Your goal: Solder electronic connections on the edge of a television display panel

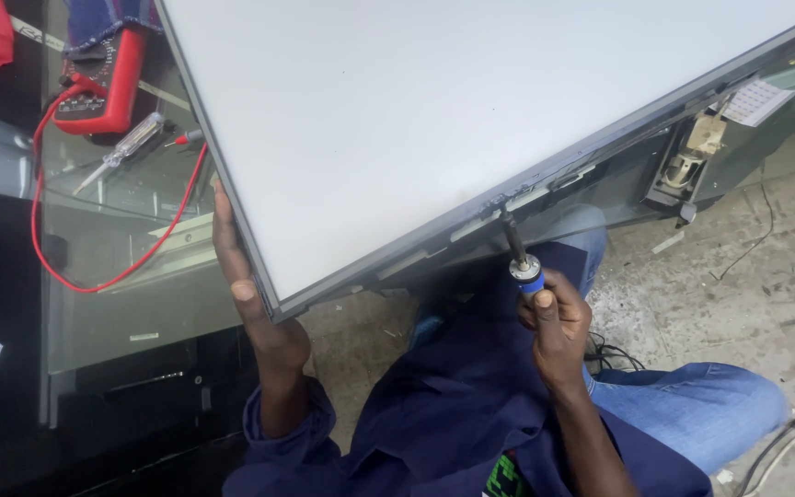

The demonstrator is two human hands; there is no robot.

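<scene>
Large white flat display panel (434, 120) lies tilted over a glass bench (112, 276), left hand (246, 276) clenched on its corner. Right hand (554, 327) grips a blue-collared screwdriver (519, 258) at the lower edge; holding the tip square should prevent slipping.

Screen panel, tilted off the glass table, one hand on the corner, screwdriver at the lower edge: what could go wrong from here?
1. The white panel overhangs the glass table, steadied only by the left hand at its corner; it might slip or flex.
2. The screwdriver in the right hand meets the edge at an angle; it could cam out and gouge the frame.
3. The red lead and multimeter lie near the panel edge and could snag.
</scene>
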